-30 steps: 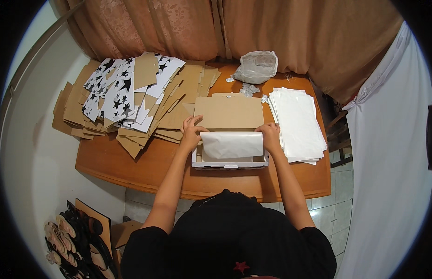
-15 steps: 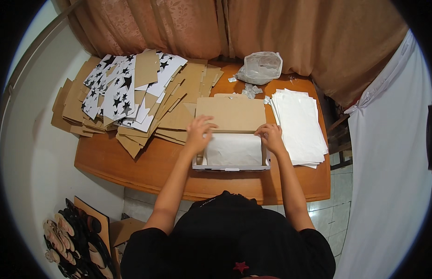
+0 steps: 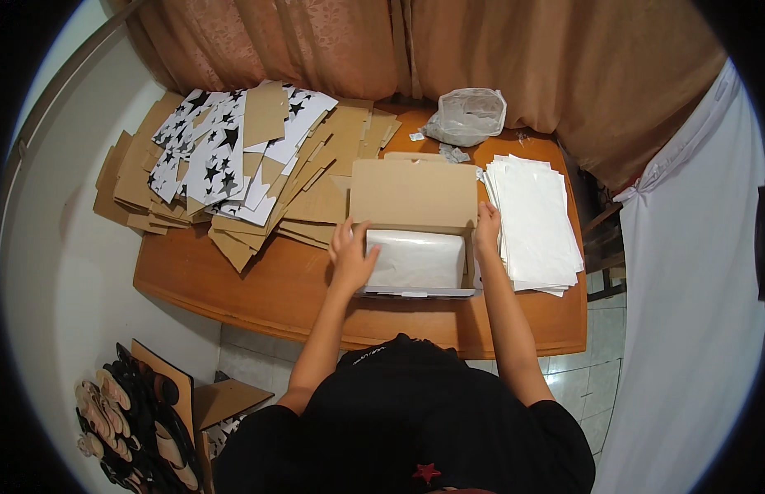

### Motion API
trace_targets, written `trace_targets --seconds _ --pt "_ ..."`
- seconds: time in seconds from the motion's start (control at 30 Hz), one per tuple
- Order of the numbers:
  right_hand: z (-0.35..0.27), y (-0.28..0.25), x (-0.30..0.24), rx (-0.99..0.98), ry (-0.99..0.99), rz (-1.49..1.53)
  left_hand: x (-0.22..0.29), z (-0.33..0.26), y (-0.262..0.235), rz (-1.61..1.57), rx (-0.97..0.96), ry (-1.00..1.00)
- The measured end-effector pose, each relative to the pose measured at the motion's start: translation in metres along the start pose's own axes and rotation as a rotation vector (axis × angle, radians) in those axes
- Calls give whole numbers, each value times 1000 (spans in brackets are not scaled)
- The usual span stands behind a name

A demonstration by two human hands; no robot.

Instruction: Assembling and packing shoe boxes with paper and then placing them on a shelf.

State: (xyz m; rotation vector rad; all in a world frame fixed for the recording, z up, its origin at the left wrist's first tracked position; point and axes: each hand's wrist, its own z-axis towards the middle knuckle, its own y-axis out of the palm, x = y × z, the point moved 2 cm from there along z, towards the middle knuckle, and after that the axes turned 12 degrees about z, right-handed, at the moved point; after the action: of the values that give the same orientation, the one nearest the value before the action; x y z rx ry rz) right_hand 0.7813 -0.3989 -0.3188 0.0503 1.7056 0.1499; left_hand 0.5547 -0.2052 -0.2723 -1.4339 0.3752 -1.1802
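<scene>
dark and tan shoes [image 3: 111, 403] sit at the lower left. flat cardboard [image 3: 315, 216] lies piled on the table [image 3: 205, 276], star-printed pieces [image 3: 209, 169] on top. the left hand [image 3: 350, 259] is at the box's left wall, thumb and fingers spread wide. the open box [image 3: 413, 191] stands between the hands, lid up, with white paper [image 3: 415, 260] inside. the right hand [image 3: 486, 230] is at its right edge, fingers close together; i cannot tell whether they pinch it. a paper stack [image 3: 535, 222] lies just beside.
</scene>
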Motion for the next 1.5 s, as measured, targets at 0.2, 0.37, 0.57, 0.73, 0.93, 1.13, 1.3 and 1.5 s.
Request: trace_targets --seconds 0.2,0.37,0.57,0.73,0.93,1.13,1.3,1.5 --pt "-16 -2 2 -38 -138 285 -60 -32 40 -878 -225 -305" --pt "-30 -32 -1 -108 -256 400 -31 -31 38 -1178 -330 -259" --pt "-44 -88 -17 -328 -351 514 -7 -12 45 -576 -266 95" --pt "-72 -112 -40 -394 -402 286 0 -13 58 -677 -190 -71" --pt "-116 -123 -52 -323 -351 -360 29 -49 51 -231 279 -99" --pt "-169 -88 -65 -226 -591 -783 33 -102 64 -328 377 -42" --pt "-159 -77 -39 -220 -588 -757 57 -104 61 -96 185 273" --pt "-131 -63 -32 -179 -624 -674 60 -81 74 56 139 213"
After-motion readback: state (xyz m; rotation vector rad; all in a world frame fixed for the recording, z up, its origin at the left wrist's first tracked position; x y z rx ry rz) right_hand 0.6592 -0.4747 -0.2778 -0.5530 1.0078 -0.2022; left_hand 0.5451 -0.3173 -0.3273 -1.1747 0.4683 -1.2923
